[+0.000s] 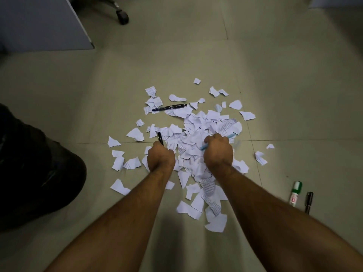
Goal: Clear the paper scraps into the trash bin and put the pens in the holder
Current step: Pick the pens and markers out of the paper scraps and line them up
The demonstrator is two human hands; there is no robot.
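Torn white paper scraps point(196, 134) lie spread over the tiled floor in front of me. My left hand point(160, 157) grips a black pen point(160, 138) whose end sticks up out of the fist. My right hand point(218, 151) grips a light blue pen point(230, 136) that lies across the pile. A dark blue-black pen point(169, 107) lies alone at the far edge of the scraps. To the right, a green-and-white marker point(295, 193) and a thin black pen point(309, 202) lie side by side on the floor. No bin or holder is in view.
A dark trouser leg and knee point(35, 169) fill the left side. A grey cabinet panel point(39, 22) stands at the top left, with an office-chair caster point(122, 16) beside it.
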